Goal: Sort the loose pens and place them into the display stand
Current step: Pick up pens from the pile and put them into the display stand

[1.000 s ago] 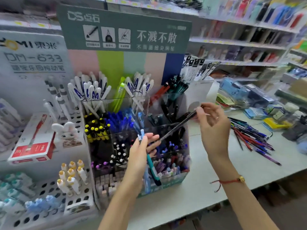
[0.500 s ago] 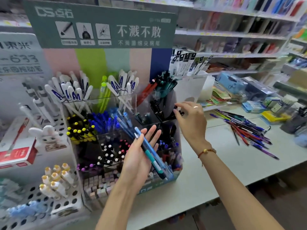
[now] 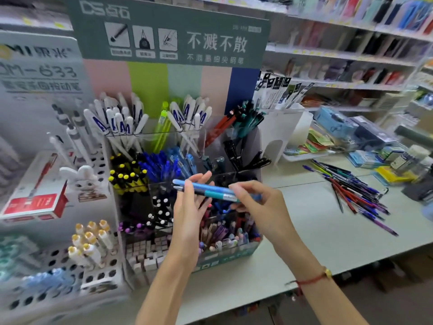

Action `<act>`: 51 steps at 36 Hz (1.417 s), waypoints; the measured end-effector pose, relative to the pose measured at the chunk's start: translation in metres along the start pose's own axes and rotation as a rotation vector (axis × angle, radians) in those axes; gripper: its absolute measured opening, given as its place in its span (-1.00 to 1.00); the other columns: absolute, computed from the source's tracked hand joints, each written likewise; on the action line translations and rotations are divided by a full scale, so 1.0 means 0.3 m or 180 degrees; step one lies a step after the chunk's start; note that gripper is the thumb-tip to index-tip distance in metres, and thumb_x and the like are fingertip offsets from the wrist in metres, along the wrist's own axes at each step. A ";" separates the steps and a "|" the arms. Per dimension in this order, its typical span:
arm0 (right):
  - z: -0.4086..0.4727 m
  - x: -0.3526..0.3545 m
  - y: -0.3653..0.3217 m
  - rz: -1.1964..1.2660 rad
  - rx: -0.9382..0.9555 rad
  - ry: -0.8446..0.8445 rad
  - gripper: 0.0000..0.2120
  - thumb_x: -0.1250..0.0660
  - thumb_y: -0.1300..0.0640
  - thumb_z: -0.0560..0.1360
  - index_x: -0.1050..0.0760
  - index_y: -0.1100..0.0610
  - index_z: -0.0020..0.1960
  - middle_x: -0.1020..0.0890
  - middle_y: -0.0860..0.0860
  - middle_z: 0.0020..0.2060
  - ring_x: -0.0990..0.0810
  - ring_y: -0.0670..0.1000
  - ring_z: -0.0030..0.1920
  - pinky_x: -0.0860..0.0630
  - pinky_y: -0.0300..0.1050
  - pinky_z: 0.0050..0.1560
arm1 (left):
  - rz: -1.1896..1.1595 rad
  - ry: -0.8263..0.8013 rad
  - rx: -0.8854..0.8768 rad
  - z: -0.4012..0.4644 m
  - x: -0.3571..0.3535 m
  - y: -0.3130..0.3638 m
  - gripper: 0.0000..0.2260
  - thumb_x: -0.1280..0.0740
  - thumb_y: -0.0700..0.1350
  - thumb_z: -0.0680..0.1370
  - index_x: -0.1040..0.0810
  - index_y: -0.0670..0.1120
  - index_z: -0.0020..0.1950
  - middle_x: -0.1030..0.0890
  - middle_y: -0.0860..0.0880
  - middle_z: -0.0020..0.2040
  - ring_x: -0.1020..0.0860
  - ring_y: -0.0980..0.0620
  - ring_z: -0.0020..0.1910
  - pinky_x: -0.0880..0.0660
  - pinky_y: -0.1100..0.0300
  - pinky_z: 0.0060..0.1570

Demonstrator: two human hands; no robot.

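Note:
My left hand (image 3: 189, 209) is raised in front of the display stand (image 3: 225, 256) and holds a small bundle of blue and teal pens (image 3: 210, 192) lying crosswise, thumb over them. At the bundle's right end, my right hand (image 3: 260, 207) pinches the pens with fingertips and thumb. The stand has tiered clear compartments with white, yellow-capped, blue, black and red pens under a green header. A pile of loose pens (image 3: 351, 191) in blue, red and purple lies on the table to the right, away from both hands.
A white perforated pen rack (image 3: 93, 273) and a red pen box (image 3: 35, 205) stand left of the stand. A white bin (image 3: 281, 134) and packaged goods (image 3: 356, 132) sit behind right. The table's front edge (image 3: 351, 266) runs below my right wrist. Shelves fill the back.
My right hand set a black pen into the stand's upper right compartment, then came back to the bundle. My left hand turned the pens from upright to crosswise.

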State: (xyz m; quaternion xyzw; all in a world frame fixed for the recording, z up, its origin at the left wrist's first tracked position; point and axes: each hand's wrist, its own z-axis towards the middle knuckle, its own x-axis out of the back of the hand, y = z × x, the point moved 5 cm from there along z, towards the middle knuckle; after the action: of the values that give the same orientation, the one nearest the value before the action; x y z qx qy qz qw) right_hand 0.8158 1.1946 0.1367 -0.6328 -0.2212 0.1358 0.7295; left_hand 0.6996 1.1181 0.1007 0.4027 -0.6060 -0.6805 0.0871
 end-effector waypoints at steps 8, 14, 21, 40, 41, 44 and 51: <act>0.097 0.000 -0.096 -0.0430 0.0616 0.0471 -0.88 -0.49 0.16 0.42 -0.59 0.05 -0.07 -0.68 -0.02 -0.19 -0.68 -0.01 -0.20 -0.64 -0.07 -0.12 | 0.0477 0.0299 0.0212 0.003 0.120 0.066 -0.70 -0.12 0.08 0.63 -0.62 0.02 0.04 -0.64 0.04 -0.14 -0.59 0.20 -0.29 -0.54 0.33 -0.34; 0.165 -0.064 -0.183 -0.2215 0.1393 0.0549 -0.89 -0.42 0.07 0.49 -0.52 0.08 -0.08 -0.61 -0.10 -0.28 -0.54 -0.14 -0.32 -0.42 -0.27 -0.26 | 0.0286 0.0624 -0.0017 -0.020 0.260 0.114 -0.73 -0.16 0.02 0.62 -0.62 -0.03 0.06 -0.68 0.05 -0.19 -0.62 0.18 -0.22 -0.59 0.30 -0.23; 0.229 -0.269 -0.231 -0.3222 0.1997 0.0284 -0.71 -0.35 0.08 0.54 -0.32 0.14 0.15 -0.52 -0.03 -0.25 -0.49 0.02 -0.31 -0.43 -0.10 -0.33 | 0.0331 0.0802 0.0088 -0.031 0.331 0.123 -0.77 -0.15 -0.03 0.64 -0.61 0.01 0.04 -0.68 0.03 -0.13 -0.62 0.18 -0.21 -0.62 0.23 -0.14; -0.012 -0.283 -0.021 0.0047 0.0386 -0.0210 -0.75 -0.19 -0.03 0.57 -0.50 0.05 0.15 -0.55 -0.07 -0.36 -0.48 -0.07 -0.42 -0.40 -0.32 -0.38 | -0.0607 0.0051 0.0524 -0.063 0.233 0.087 -0.74 -0.14 -0.02 0.63 -0.61 -0.02 0.10 -0.66 0.05 -0.17 -0.60 0.16 -0.19 -0.54 0.22 -0.13; -0.018 -0.269 -0.025 0.0111 0.0424 -0.0154 -0.80 -0.19 0.01 0.58 -0.52 0.07 0.08 -0.54 -0.06 -0.39 -0.46 -0.07 -0.44 -0.38 -0.33 -0.42 | -0.0512 -0.0007 0.0587 -0.059 0.212 0.078 -0.74 -0.14 -0.01 0.63 -0.61 0.00 0.09 -0.67 0.06 -0.16 -0.60 0.17 -0.19 -0.54 0.24 -0.16; -0.028 -0.180 -0.038 0.0059 0.0591 0.0314 -0.82 -0.20 -0.02 0.56 -0.53 0.04 -0.03 -0.60 -0.08 -0.33 -0.54 -0.08 -0.34 -0.46 -0.30 -0.35 | -0.0010 -0.0108 0.0515 -0.043 0.180 0.057 -0.77 -0.16 0.03 0.62 -0.59 0.04 0.11 -0.69 0.06 -0.05 -0.63 0.17 -0.15 -0.55 0.27 -0.20; -0.030 0.129 0.008 -0.0198 0.0495 0.1507 -0.86 -0.22 0.15 0.61 -0.53 -0.01 -0.04 -0.64 -0.07 -0.19 -0.66 -0.13 -0.21 -0.57 -0.27 -0.15 | 0.2856 0.0109 -0.1150 -0.017 0.207 0.039 -0.84 -0.31 -0.10 0.57 -0.55 0.14 0.08 -0.56 0.26 0.06 -0.47 0.25 0.08 -0.38 0.30 -0.02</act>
State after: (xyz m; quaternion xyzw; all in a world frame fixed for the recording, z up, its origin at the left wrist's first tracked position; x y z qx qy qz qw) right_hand 0.8538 1.2056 0.1392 -0.5819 -0.0524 -0.0220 0.8113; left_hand 0.6576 1.0738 0.0839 0.0911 -0.5905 -0.6634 0.4505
